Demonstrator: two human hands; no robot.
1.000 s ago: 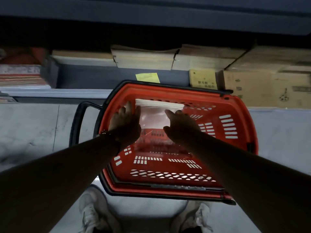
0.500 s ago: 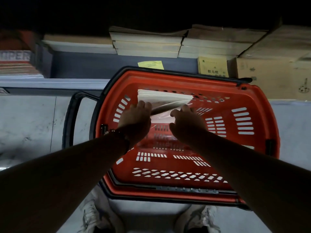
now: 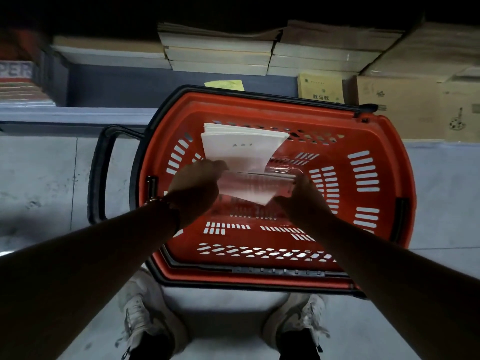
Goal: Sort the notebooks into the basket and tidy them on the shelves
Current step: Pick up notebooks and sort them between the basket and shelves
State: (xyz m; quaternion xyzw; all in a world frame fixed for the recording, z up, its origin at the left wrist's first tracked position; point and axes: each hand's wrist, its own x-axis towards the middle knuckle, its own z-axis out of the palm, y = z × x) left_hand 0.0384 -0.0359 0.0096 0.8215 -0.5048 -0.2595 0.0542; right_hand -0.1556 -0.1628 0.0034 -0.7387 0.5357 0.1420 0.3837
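A booklet (image 3: 321,87) on the far shelf is showing "数与数". Both hands, left hand (image 3: 195,187) and right hand (image 3: 302,197), are gripping the wrapped notebooks (image 3: 242,152) by their near end with curled fingers, inside the red basket (image 3: 384,203).

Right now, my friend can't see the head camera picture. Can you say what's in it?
Two hands, left hand and right hand, hold a plastic-wrapped stack of white notebooks inside a red basket on the floor. Behind it, a shelf holds more stacks and boxes.
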